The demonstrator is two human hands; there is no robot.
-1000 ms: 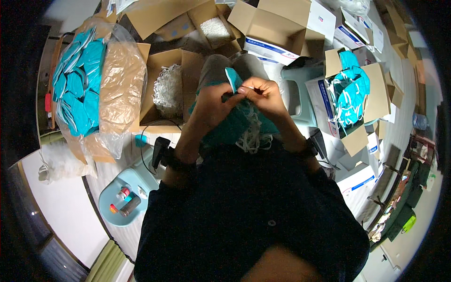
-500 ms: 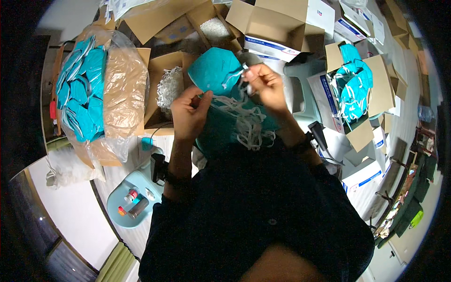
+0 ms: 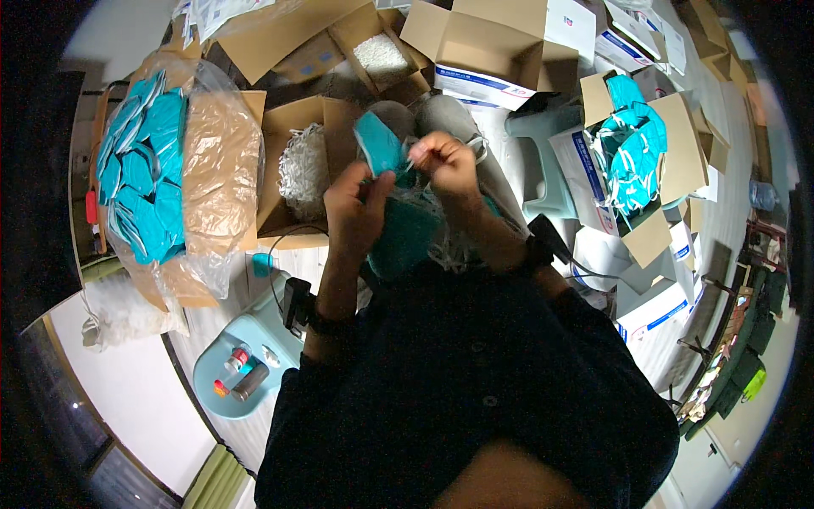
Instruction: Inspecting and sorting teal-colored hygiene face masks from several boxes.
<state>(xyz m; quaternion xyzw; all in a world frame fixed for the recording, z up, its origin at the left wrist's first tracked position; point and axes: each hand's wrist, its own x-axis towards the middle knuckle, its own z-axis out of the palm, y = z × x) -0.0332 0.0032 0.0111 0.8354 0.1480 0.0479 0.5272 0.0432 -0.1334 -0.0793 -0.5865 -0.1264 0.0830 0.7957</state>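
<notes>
A teal face mask hangs in front of me, tilted so that its face looks narrow. My left hand pinches its lower edge between thumb and fingers. Close beside it, my right hand is closed in a pinch on a white strap at the mask's right side; the fingertips partly hide where strap and mask meet. Below both hands, more teal material rests over my lap, with a tangle of loose white straps beside it, partly covered by my right forearm.
At left, a plastic-lined carton holds stacked teal masks. White straps fill a smaller carton beside my left hand. A carton of strapped masks stands right, by a pale stool. A blue stool at lower left carries small items.
The mask has turned from facing me broadly to a narrow, tilted view. My right hand has come down and left, nearer my left hand, which has shifted slightly right and down.
</notes>
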